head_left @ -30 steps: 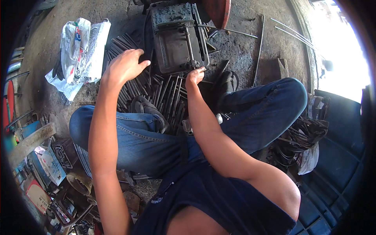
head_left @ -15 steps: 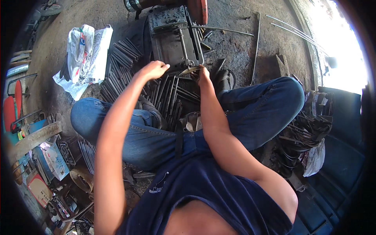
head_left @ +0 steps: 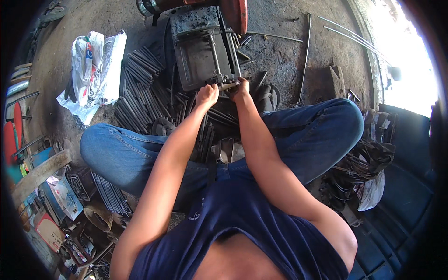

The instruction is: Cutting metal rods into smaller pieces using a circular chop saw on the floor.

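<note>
My left hand [head_left: 207, 96] is closed on the left end of a vise handle [head_left: 227, 86], a short flat bar at the near end of a long screw [head_left: 216, 53]. At the bar's right end, my right hand [head_left: 241, 90] is closed with its fingers curled round it. The handle belongs to the clamp of a floor-standing cut-off saw [head_left: 195, 60] with a dusty metal base and a red guard [head_left: 235, 16]. A thin rod [head_left: 234, 53] lies along the base's right side, reaching down near my right fingers.
Cut metal rods [head_left: 137, 100] lie heaped left of the saw and under my hands. White plastic sacks [head_left: 93, 65] rest farther left. One long rod [head_left: 305, 56] and a metal block [head_left: 333, 81] are on the right, near a tangle of dark strips [head_left: 361, 170]. My bent legs [head_left: 312, 135] flank the work.
My left hand has moved right and closed on the handle's left end. The handle has tilted, its left end now slightly lower. My right hand stays at its right end.
</note>
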Available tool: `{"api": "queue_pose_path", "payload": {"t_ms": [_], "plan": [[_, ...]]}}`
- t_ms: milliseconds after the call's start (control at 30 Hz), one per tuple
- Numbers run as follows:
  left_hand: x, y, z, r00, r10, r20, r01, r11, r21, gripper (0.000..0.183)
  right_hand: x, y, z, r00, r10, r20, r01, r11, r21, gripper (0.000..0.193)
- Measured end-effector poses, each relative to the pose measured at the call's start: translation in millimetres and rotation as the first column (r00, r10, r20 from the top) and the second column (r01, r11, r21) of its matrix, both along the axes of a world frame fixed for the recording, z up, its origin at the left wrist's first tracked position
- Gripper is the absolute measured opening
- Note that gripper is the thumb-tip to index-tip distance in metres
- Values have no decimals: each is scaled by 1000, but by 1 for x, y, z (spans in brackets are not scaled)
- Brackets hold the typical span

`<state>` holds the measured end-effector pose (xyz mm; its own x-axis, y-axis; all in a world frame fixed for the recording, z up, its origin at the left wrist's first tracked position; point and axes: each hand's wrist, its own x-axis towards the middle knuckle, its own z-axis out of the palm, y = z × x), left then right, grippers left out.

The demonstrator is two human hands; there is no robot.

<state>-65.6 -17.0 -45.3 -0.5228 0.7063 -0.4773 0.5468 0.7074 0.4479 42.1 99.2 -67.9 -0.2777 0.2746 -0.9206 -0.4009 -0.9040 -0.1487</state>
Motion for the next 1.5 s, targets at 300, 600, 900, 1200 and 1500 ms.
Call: {"api": "queue_pose_path", "payload": {"t_ms": [300,600,900,1200,1500], "plan": [[17,7,15,948,317,-33,-313,944,101,57,-13,-3,3,922,-349,-169,325,933,-154,29],[24,14,15,883,458,-103,-439,883,165,55,-30,0,-12,968,-219,-121,219,976,-14,24],[16,21,15,891,453,-26,-448,887,114,51,-34,0,-25,962,-260,-87,266,962,55,32],[11,18,8,913,408,-2,-403,904,140,49,-36,2,-54,974,-200,104,195,979,58,31],[12,7,-12,926,373,54,-376,907,191,50,-38,-2,-19,904,-172,392,186,982,0,27]]}}
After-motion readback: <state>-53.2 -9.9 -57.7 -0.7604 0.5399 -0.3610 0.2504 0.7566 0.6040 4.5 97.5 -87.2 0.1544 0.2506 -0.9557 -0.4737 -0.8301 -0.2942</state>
